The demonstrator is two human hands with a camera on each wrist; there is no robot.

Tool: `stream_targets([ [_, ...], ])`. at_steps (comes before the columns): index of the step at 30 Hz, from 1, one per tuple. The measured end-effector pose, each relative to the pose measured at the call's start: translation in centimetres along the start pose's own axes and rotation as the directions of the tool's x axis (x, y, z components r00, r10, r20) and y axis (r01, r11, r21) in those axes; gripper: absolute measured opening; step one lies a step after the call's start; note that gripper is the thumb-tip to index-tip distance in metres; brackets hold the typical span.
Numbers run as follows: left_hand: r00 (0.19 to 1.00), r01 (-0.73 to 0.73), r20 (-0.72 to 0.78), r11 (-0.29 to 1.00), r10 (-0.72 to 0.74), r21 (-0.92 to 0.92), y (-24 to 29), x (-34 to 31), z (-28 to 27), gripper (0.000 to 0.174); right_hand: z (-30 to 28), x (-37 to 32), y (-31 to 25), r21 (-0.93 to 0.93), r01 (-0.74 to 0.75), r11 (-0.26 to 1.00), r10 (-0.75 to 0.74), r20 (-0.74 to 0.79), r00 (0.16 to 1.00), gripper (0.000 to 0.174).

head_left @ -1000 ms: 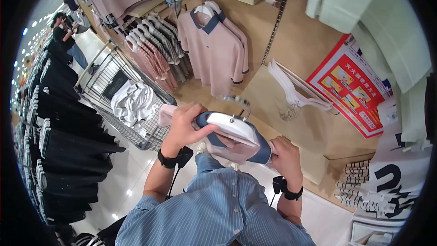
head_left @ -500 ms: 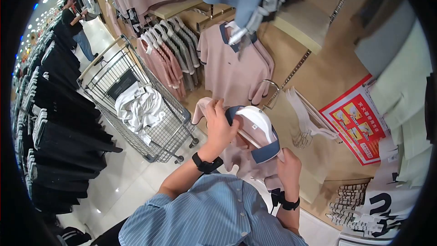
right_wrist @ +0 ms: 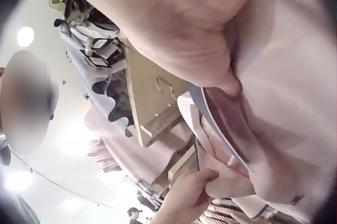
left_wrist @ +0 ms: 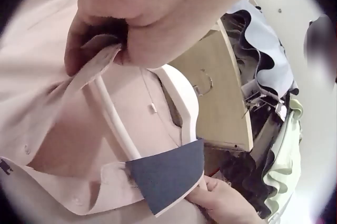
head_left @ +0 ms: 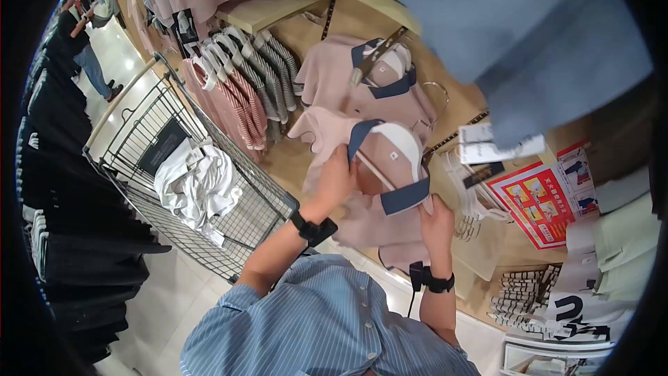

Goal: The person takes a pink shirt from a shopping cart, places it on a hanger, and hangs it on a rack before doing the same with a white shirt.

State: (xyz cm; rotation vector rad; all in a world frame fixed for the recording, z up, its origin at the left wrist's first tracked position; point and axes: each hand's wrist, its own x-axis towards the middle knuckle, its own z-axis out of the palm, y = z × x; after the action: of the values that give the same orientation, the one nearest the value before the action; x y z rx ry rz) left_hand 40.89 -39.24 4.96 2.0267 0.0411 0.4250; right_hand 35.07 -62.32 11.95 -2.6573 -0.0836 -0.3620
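Between my two hands hangs a pink polo shirt (head_left: 327, 129) with a navy collar (head_left: 406, 197), on a white hanger (head_left: 402, 141) whose hook points up toward the rack. My left hand (head_left: 337, 184) pinches the edge of the shirt's open front beside the collar; the left wrist view shows the pink fabric (left_wrist: 100, 63) folded between thumb and fingers. On the other side, my right hand (head_left: 437, 228) grips the shirt at the shoulder just outside the collar. In the left wrist view the hanger's lower bar (left_wrist: 116, 118) crosses the neck opening.
Another pink polo (head_left: 351, 94) hangs on the wall behind. Striped shirts (head_left: 243, 90) hang left of it. A wire cart (head_left: 268, 191) holding white clothing (head_left: 198, 184) stands at left. Blue garments (head_left: 557, 35) overhang upper right, above empty white hangers (head_left: 476, 198) and a red sign (head_left: 536, 209).
Both hands have raised the shirt forward toward the wall rack, and its collar and hanger have turned to face me. The head view has shifted, bringing the blue garments closer.
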Motion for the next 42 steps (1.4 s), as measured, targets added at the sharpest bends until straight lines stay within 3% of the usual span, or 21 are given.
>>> stream_targets([
  [2,1.0,-0.003,-0.018,0.999,0.002,-0.046,-0.9,2.1,-0.8,0.021,1.7,1.8,-0.5,0.044,0.021,0.999,-0.02,-0.017,1.0,0.018],
  [5,0.997,0.007,0.071,0.999,-0.004,-0.038,-0.2,4.7,-2.2,0.024,2.4,4.2,-1.5,0.085,0.0,0.996,0.003,-0.032,0.999,0.021],
  [9,0.999,-0.034,0.025,0.993,0.037,-0.114,-0.8,8.1,-1.5,0.023,3.1,8.1,-1.6,0.082,-0.064,0.995,0.065,-0.008,0.998,0.023],
  [13,0.997,-0.07,-0.052,0.987,0.063,-0.146,-2.2,10.9,-0.4,0.022,5.4,12.4,0.7,0.183,0.181,0.966,-0.171,-0.068,0.983,0.022],
  [14,0.995,-0.083,-0.063,0.985,0.074,-0.151,-2.3,11.4,-0.3,0.021,5.7,13.3,0.8,0.22,0.097,0.971,-0.1,0.003,0.995,0.022],
  [18,0.991,-0.07,-0.125,0.983,0.049,-0.17,-3.2,13.2,0.3,0.015,6.2,16.2,0.0,0.323,0.032,0.946,-0.074,0.118,0.99,0.022],
  [24,0.996,0.025,-0.079,0.997,-0.03,-0.067,-6.1,14.6,1.8,0.017,10.1,18.5,3.0,0.23,0.133,0.964,-0.145,0.037,0.989,0.032],
  [27,0.999,0.037,-0.022,0.999,-0.038,-0.039,-7.5,14.7,2.4,0.023,10.5,18.8,3.5,0.106,0.046,0.993,-0.05,0.04,0.998,0.039],
  [30,0.998,0.062,0.006,0.997,-0.062,-0.035,-7.8,14.4,2.9,0.023,10.4,18.3,3.2,-0.14,0.179,0.974,-0.19,-0.068,0.979,0.046],
  [33,0.991,0.125,0.041,0.992,-0.124,-0.019,-8.6,14.4,3.9,0.024,11.2,15.3,-0.1,-0.363,0.177,0.915,-0.312,-0.358,0.88,0.055],
  [36,0.984,0.169,0.054,0.985,-0.168,-0.014,-8.7,14.2,4.0,0.024,14.0,11.4,-2.0,-0.19,0.154,0.97,-0.215,-0.362,0.907,0.061],
  [38,0.983,0.181,0.043,0.982,-0.179,-0.047,-8.7,14.0,3.9,0.025,17.1,9.8,-2.3,0.085,0.101,0.991,-0.078,-0.243,0.967,0.062],
  [42,0.983,0.183,0.047,0.978,-0.18,-0.095,-8.7,13.0,3.5,0.023,19.6,10.6,-3.9,0.393,-0.237,0.889,0.248,0.023,0.968,0.058],
])
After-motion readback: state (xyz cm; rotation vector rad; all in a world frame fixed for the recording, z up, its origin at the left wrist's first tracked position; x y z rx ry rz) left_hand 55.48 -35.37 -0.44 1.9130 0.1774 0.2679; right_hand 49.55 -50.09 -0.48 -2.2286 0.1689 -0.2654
